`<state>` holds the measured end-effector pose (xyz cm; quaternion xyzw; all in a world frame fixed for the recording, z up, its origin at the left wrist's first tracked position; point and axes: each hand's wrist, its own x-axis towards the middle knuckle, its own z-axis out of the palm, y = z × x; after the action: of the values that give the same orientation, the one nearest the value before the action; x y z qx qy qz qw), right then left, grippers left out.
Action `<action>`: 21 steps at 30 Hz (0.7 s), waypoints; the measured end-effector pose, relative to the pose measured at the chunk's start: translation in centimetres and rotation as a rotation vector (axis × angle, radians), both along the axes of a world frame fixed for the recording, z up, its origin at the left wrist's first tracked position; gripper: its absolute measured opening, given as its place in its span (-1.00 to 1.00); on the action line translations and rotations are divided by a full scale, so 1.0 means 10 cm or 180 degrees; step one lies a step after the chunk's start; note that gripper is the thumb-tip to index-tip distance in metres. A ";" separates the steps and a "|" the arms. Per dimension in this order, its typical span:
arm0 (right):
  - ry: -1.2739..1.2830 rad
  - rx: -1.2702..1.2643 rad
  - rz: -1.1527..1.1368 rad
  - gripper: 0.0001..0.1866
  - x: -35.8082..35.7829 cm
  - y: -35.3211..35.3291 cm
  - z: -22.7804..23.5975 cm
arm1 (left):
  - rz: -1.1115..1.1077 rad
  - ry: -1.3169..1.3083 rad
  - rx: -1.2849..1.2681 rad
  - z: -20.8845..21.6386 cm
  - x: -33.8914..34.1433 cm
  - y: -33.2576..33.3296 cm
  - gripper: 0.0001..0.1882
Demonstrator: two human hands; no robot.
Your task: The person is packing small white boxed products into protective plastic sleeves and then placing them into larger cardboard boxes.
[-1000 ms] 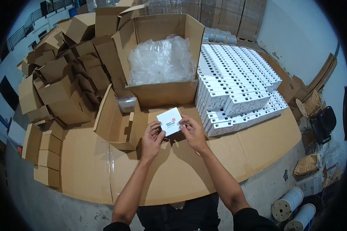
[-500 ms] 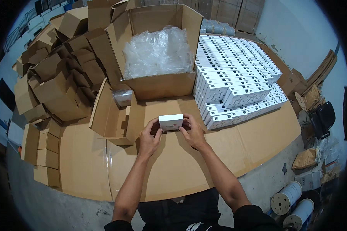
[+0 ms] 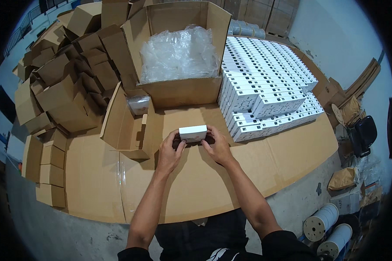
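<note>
A grey concrete floor (image 3: 91, 235) shows around the table, and a pale wall (image 3: 335, 39) rises at the far right. A wide table covered in flat brown cardboard (image 3: 204, 191) fills the middle, a taped seam running across it left of the hands. A tall heap of open brown cardboard boxes (image 3: 69, 104) crowds the far left. At the far right of the table stand layered rows of flat white boxes with small dark squares (image 3: 265, 82). Between them, a large open brown cardboard carton (image 3: 185, 93) closes off the space beyond the hands; its front wall hides the lower part of the crumpled clear plastic (image 3: 178, 56) inside. On the floor at right are a black chair (image 3: 365, 135) and pale cable spools with round wooden ends (image 3: 321, 222). A smaller open brown cardboard box (image 3: 113, 124) stands left of the hands, with something wrapped in clear plastic (image 3: 139, 105) at its far end.

The left hand (image 3: 169, 154) and right hand (image 3: 218, 148) have their fingers closed on opposite ends of one small flat white box (image 3: 193, 134), in front of the carton. It is tilted, a narrow side uppermost; whether it touches the table cannot be told.
</note>
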<state>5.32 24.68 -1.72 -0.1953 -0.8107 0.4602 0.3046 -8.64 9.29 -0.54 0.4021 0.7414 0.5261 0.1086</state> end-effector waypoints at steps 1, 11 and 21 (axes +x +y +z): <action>-0.0014 -0.0100 0.0084 -0.43 0.01 -0.01 0.03 | -0.0042 -0.0068 0.0065 -0.03 -0.01 0.00 -0.53; -0.1124 0.1881 -0.0449 -0.37 0.27 -0.08 -0.06 | 0.0102 0.0510 0.0658 0.25 0.09 -0.08 -0.38; -0.1288 0.1698 -0.0550 -0.37 0.30 -0.17 -0.02 | 0.0351 0.1136 0.1308 1.45 -0.34 0.97 -0.70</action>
<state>8.33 22.95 -1.91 -0.2641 -0.9269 0.1564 0.2159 -12.06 19.01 13.98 0.4611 0.6473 0.5915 -0.1363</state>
